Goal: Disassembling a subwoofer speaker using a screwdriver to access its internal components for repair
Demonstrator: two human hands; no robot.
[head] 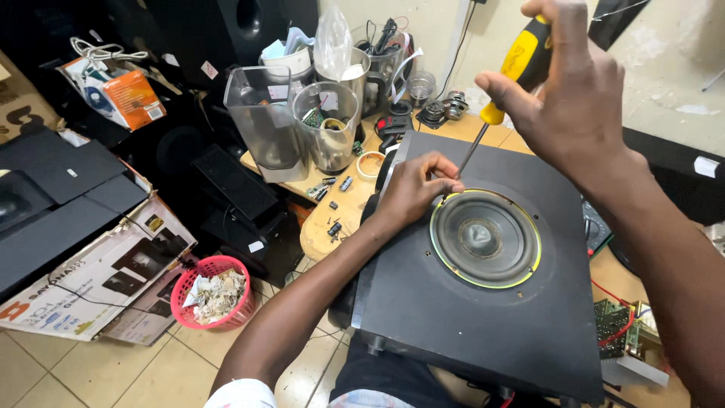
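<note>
Black wooden speaker cabinet (483,317) on lap, round grey yellow-rimmed cone (485,238) up; right hand (574,98) clenched around yellow-and-black-handled screwdriver (507,83), left hand (415,189) fingertips pinched at tip beside rim.

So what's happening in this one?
A person has a black speaker cabinet lying face up on their lap. The right hand holds a yellow-handled screwdriver, tip down at the rim of the round speaker cone. The left hand rests its fingertips at that same spot. Blender jars crowd the workbench behind.
</note>
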